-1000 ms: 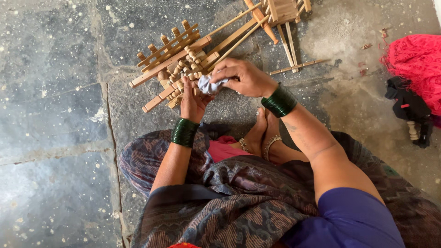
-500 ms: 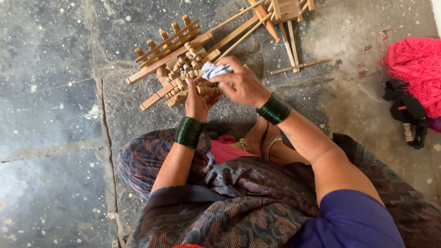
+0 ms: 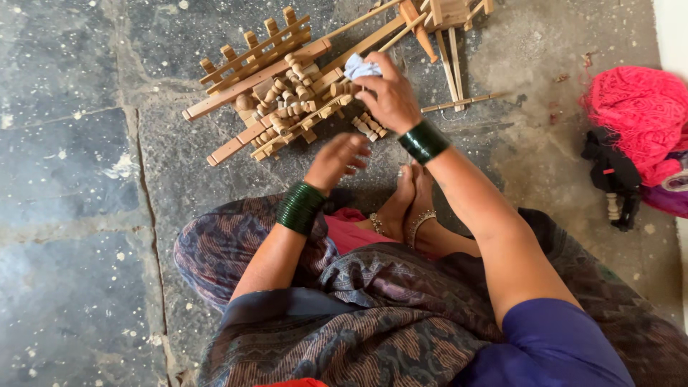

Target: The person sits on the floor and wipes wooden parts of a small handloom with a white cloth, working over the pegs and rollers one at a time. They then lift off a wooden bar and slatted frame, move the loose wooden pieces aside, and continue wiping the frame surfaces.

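Note:
My right hand (image 3: 387, 97) grips a small crumpled pale-blue cloth (image 3: 358, 68) and reaches over a heap of wooden parts (image 3: 290, 100) on the stone floor. The heap holds turned spindles, flat bars and peg-topped rails (image 3: 254, 54). My left hand (image 3: 337, 159) hovers lower, blurred, fingers loosely curled, holding nothing I can see, just below the heap. Both wrists wear stacks of green bangles. I sit on the floor with my bare feet (image 3: 408, 204) tucked in front.
Long thin wooden sticks (image 3: 448, 57) and a small wooden frame (image 3: 444, 11) lie at the top. A bright pink cloth bundle (image 3: 634, 118) with a dark item (image 3: 613, 175) beside it sits at the right. The grey stone floor (image 3: 72, 179) is dusty.
My right hand carried the cloth up and away from my body, over the wooden heap. My left hand let go of what it held there and dropped back toward my lap.

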